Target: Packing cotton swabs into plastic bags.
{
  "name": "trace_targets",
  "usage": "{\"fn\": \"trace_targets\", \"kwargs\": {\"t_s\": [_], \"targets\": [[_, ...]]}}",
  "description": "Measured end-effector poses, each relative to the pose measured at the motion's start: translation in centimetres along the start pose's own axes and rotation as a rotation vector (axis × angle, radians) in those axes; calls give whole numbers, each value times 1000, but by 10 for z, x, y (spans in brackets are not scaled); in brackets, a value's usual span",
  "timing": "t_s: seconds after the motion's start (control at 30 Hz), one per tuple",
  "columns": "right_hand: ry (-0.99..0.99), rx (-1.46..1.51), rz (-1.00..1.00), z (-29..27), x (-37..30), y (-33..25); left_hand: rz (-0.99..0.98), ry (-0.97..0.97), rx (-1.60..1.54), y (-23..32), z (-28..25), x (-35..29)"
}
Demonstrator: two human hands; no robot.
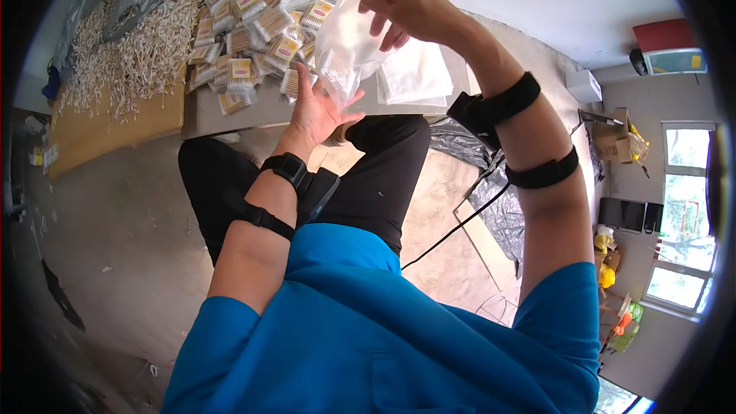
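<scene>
Nearest, the left hand (318,113) is spread open around the lower end of a clear plastic bag (345,38) over the table's (201,113) near edge. The bag looks light, limp and slippery, best pinched by its rim; farther, the right hand's (406,11) fingers curl at its top, their pinch hidden, so I cannot tell how firm.

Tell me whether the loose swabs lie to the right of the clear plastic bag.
No, the loose swabs are heaped to the left of the clear plastic bag.
</scene>
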State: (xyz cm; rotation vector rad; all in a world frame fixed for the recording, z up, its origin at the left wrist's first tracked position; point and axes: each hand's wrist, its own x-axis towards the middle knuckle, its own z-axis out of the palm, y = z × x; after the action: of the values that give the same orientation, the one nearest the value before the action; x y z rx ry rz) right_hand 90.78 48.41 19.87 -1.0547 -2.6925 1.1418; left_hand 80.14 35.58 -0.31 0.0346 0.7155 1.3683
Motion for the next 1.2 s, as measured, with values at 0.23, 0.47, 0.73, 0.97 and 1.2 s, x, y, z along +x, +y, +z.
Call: {"fn": "trace_targets", "kwargs": {"t_s": [0.23,0.47,0.73,0.97,1.2], "targets": [[-5,38,65,-4,-6,-21,-41,-353,-47,7,11,2],[125,-205,115,16,7,-4,-172,-111,75,-5,-7,23],[128,-232,280,54,23,77,158,322,840,11,-34,37],[123,188,489,61,27,99,334,133,1157,20,-10,46],[147,675,523,60,31,144,184,317,893,-22,-37,54]]}}
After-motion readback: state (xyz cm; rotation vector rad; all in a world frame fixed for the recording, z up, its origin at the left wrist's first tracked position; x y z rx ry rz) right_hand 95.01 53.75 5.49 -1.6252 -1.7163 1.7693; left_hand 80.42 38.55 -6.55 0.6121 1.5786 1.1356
